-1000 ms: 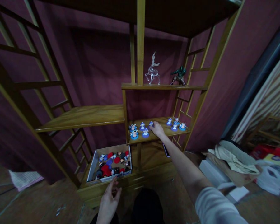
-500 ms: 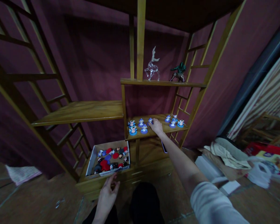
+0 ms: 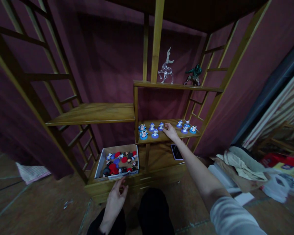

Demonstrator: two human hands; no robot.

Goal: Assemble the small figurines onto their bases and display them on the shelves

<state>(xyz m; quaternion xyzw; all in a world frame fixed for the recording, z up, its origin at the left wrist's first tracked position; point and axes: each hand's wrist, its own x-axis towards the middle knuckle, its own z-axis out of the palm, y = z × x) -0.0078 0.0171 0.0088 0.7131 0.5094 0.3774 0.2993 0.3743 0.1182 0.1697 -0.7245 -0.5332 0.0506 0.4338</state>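
My right hand (image 3: 171, 132) is over the lower right shelf (image 3: 164, 137). Its fingertips are beside a small purple-based figurine (image 3: 161, 126), with a slight gap showing between them. Several similar figurines stand upright here: a purple one (image 3: 155, 133) and a blue-based one (image 3: 143, 134) on the left, another blue-based one (image 3: 193, 129) on the right. Low down, my left hand (image 3: 116, 196) hovers in front of a shallow cardboard box (image 3: 99, 165), fingers loosely bent and apart. Inside the box lie more figurines with red, black and purple bases.
A phone (image 3: 177, 152) lies on the bottom board. Above, a clear deer figure (image 3: 166, 69) and a dark green figure (image 3: 194, 75) stand on the upper shelf (image 3: 178, 86). White boxes, cloth and a plastic bag (image 3: 276, 186) are on the floor at right.
My right hand has drawn slightly away from the purple figurine, which stands on the shelf. The whole view has shifted, bringing more of the phone into sight. My left hand stays by the box.
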